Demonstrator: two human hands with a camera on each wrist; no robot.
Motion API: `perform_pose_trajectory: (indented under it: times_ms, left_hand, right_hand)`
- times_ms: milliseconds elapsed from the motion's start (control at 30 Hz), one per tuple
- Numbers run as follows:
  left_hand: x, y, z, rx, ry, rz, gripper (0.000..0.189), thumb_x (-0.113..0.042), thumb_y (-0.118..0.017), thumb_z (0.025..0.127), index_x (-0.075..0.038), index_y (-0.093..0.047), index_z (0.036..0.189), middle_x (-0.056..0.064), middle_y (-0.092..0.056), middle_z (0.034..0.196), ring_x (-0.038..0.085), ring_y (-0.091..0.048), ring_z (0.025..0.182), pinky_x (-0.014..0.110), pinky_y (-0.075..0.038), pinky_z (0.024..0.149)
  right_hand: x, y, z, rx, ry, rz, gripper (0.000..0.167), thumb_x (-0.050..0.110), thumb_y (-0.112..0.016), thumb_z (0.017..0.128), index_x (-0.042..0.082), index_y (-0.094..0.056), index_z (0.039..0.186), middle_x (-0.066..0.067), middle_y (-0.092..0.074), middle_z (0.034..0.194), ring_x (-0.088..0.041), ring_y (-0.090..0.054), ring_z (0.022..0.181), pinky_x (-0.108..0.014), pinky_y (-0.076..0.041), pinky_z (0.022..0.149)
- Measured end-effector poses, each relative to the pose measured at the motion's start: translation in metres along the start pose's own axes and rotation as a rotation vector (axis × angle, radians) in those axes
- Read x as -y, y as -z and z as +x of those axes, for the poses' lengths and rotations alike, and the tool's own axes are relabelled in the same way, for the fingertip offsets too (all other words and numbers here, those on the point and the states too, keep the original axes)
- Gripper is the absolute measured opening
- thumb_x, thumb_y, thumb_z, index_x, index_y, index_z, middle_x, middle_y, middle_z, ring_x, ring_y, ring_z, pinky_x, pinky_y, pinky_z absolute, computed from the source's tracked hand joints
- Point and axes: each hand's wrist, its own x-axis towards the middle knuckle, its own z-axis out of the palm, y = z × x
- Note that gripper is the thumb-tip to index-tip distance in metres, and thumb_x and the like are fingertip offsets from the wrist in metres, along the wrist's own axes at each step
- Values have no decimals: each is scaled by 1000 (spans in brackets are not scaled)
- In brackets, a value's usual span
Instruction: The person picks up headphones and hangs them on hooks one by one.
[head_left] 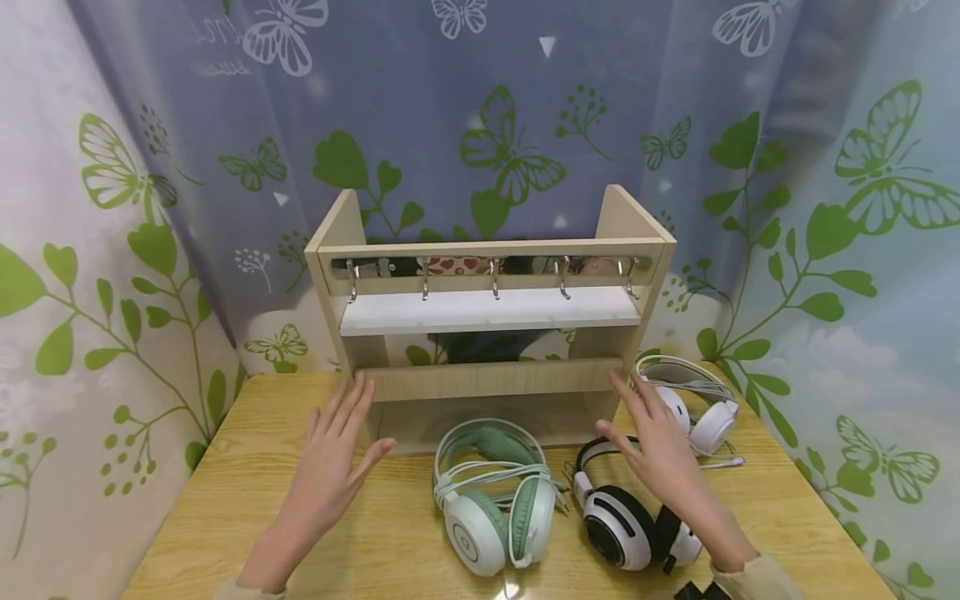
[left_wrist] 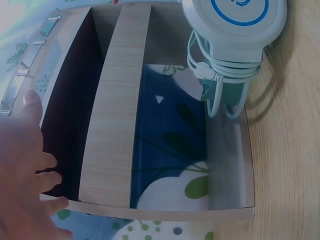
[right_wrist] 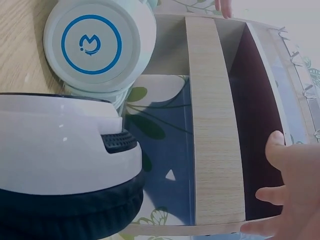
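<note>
A small light-wood shelf [head_left: 495, 381] stands on the table, with a row of metal hooks [head_left: 495, 283] along its top front rail. My left hand [head_left: 326, 462] is raised at its left side, fingers straight and thumb spread, holding nothing. At the right side my right hand [head_left: 660, 446] is held much the same way, fingers extended and nothing in it. Between the hands, in front of the shelf, lie mint-green headphones [head_left: 480, 529] with their cable wound around them. White headphones with black ear pads [head_left: 611, 533] lie to the right, partly behind my right forearm.
White headphones [head_left: 712, 429] lie at the shelf's right side, beyond my right hand. The wooden table [head_left: 217, 492] extends to the left. A curtain [head_left: 420, 100] printed with leaves and butterflies hangs behind the shelf and along both sides. A small black object [head_left: 701, 592] shows at the bottom edge.
</note>
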Motion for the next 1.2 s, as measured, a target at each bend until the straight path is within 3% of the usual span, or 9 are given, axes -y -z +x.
perform_pose_trajectory:
  times_ms: [333,533,667,933,1033,1200]
  left_hand:
    - [-1,6,6,-123,-51,-112,64,-24,-64,101,-9,-38,157,13,-37,161,37,-38,145,59,-24,120]
    - [-3,11,12,-230,-106,-142,57,-11,-66,98,-8,-47,152,13,-50,152,35,-51,135,57,-37,111]
    - [-3,15,14,-279,-124,-145,54,-7,-65,98,-9,-51,150,11,-55,148,35,-56,131,55,-43,107]
    - [0,20,17,-329,-132,-158,49,-6,-64,97,-10,-55,146,11,-62,139,33,-61,123,50,-47,102]
    - [0,22,19,-350,-137,-166,48,-6,-63,97,-10,-56,145,11,-64,137,33,-63,121,47,-47,102]
    - [0,26,23,-393,-166,-164,45,-5,-63,96,-7,-59,141,13,-67,132,34,-65,117,25,-43,108]
  right_hand:
    - [-2,-1,4,-103,7,178,52,30,-58,105,6,-48,150,-20,-50,151,-45,-44,138,-64,-39,108]
    - [-5,-4,7,-152,17,286,42,24,-57,106,5,-56,143,-17,-61,140,-39,-60,124,-60,-52,96]
    - [-6,-6,8,-168,22,297,38,22,-57,106,6,-59,140,-13,-67,133,-32,-68,111,-55,-57,88]
    - [-7,-10,10,-185,22,299,33,20,-58,105,9,-64,136,-6,-70,128,-19,-70,104,-27,-58,80]
    - [-7,-10,11,-187,20,312,33,19,-59,105,10,-64,136,-6,-71,127,-19,-70,104,-25,-58,78]
    - [-6,-12,12,-171,9,344,35,17,-59,105,8,-61,139,-8,-72,124,-25,-71,104,-30,-58,78]
